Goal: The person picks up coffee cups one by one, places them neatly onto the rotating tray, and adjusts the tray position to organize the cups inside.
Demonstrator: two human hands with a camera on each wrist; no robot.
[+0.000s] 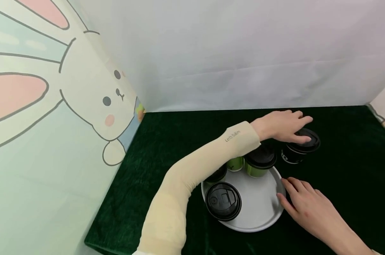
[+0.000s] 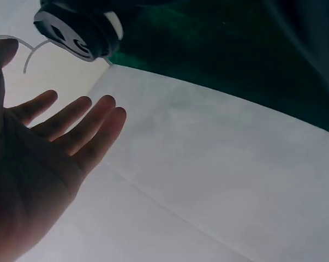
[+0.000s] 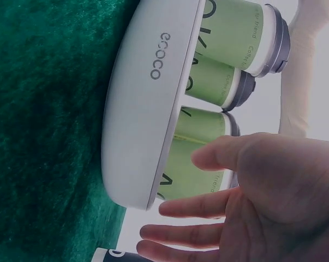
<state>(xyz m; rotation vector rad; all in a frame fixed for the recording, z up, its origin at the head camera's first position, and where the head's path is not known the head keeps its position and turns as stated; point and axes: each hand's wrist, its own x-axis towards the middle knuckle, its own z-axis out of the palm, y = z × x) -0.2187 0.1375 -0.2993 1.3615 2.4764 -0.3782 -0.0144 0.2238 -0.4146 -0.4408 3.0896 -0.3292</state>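
Observation:
My left hand [image 1: 283,125] reaches across to the back right, its fingers spread and loosely straight. Its thumb side is over the black lid of a dark paper cup [image 1: 292,154], which stands on the cloth; contact is unclear. In the left wrist view that hand [image 2: 49,147] shows a bare palm beside a black lid [image 2: 71,33]. At the right rim of a round white tray [image 1: 262,226], my right hand [image 1: 310,209] has its fingertips close to or touching the edge. Several green cups with black lids [image 1: 223,201] stand on the tray, partly behind my left sleeve.
Dark green cloth [image 1: 141,198] covers the table. A white backdrop [image 1: 243,78] rises behind it, and a rabbit-print panel [image 1: 93,106] stands at the left. In the right wrist view, green cups [image 3: 229,33] poke up above the tray wall [image 3: 142,109].

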